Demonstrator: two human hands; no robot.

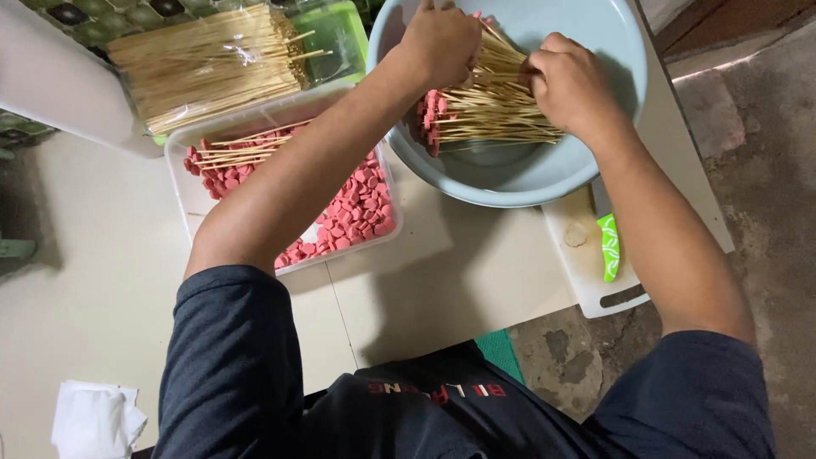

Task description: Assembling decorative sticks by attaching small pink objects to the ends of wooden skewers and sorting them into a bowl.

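**Two hands deep in a bowl of skewers**

Both hands are in the pale blue bowl at the top of the table. The left hand is closed down over the upper end of the skewer pile, and the right hand is clamped on the bare stick ends at the other side. They're apart, one at each end of the bundle. Pink round slices are threaded on the tips of those sticks, lying against the bowl's inner wall.

Just left of the bowl sits a clear tub of loose pink slices, with a few loaded sticks resting in it. Behind that is a plastic-wrapped pack of plain skewers beside a green container. By the right forearm there's a white cutting board with a green-handled knife.

What could go wrong, I'd say: pointed ends poking a palm while the bundle is squeezed, slices sliding off if the sticks get shoved around, or the right arm bumping the board, which hangs over the table edge.

Hard to tell: fingers are mostly hidden under the knuckles, so the exact grip is a guess. The bowl's top rim is cut off, and the knife blade is barely visible. No idea what the white cloth at bottom left is for.
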